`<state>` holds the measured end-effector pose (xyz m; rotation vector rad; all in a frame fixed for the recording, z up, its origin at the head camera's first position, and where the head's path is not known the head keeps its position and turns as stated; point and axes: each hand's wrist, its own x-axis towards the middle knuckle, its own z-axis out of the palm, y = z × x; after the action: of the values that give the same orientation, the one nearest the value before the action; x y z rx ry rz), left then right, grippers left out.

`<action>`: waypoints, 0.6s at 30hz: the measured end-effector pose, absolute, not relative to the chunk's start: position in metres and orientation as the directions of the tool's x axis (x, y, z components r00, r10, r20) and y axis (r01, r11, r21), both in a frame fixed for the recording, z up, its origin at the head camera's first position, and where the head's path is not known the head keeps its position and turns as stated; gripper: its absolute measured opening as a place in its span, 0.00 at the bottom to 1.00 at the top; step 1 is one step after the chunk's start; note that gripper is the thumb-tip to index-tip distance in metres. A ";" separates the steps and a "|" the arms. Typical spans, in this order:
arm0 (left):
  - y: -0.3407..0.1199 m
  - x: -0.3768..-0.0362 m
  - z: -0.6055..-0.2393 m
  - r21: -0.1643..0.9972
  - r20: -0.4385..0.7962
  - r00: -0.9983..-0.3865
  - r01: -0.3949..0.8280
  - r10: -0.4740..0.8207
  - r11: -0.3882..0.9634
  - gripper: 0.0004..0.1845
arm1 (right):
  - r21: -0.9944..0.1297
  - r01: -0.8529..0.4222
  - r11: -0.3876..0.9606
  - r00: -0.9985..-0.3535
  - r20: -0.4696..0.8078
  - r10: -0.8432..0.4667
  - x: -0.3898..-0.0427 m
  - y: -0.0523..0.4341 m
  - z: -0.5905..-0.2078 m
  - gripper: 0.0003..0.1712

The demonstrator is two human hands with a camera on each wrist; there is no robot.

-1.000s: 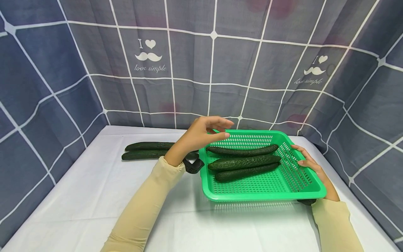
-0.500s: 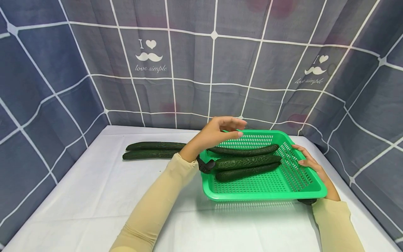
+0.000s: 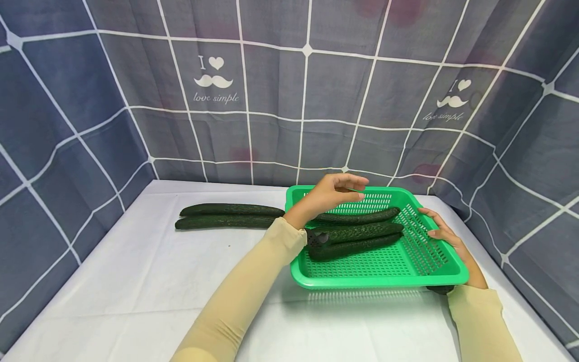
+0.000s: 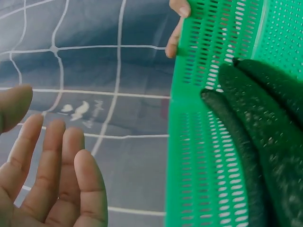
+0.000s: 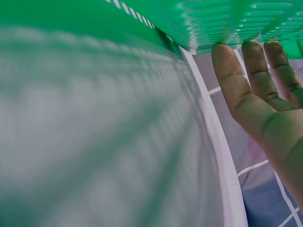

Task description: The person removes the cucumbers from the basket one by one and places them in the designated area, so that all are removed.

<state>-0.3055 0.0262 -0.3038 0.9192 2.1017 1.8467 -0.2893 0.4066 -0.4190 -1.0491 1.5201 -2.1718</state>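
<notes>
A green perforated plastic basket (image 3: 384,282) holds three long dark cucumbers (image 3: 366,232) lying side by side. My right hand (image 3: 449,241) grips its right rim, thumb over the edge; in the right wrist view its fingers (image 5: 229,71) reach up to the basket's outer wall. Above the basket's back left part is my left hand (image 3: 336,193), fingers extended and slightly bent, thumb apart, holding nothing. In the left wrist view that hand (image 4: 52,170) is beside the basket's long wall, with the cucumbers (image 4: 270,142) beyond. My left wrist hides the cucumbers' left ends.
Two more cucumbers (image 3: 228,221) lie parallel on the white tablecloth (image 3: 135,281), just left of the basket. A grey-blue checked curtain (image 3: 271,136) with white lines encloses the back and both sides of the table.
My left hand has moved right, from the basket's left rim to farther over its back part, dropping slightly. The right hand, basket and cucumbers have stayed put.
</notes>
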 end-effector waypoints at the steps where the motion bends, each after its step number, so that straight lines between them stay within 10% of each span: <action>1: 0.028 -0.306 -0.305 0.955 0.232 -0.800 0.295 0.553 0.025 0.23 | -0.905 -0.188 -0.382 -0.701 0.396 -0.593 -0.289 0.406 -0.419 0.44; 18: 0.073 -0.321 -0.319 0.992 0.094 -0.897 0.122 0.432 0.036 0.22 | -0.897 -0.241 -0.370 -0.666 0.430 -0.609 -0.299 0.410 -0.419 0.45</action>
<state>-0.3214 0.0730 -0.3186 0.5709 2.0796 1.9512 -0.2991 0.4099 -0.4194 -1.1312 1.5927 -2.1281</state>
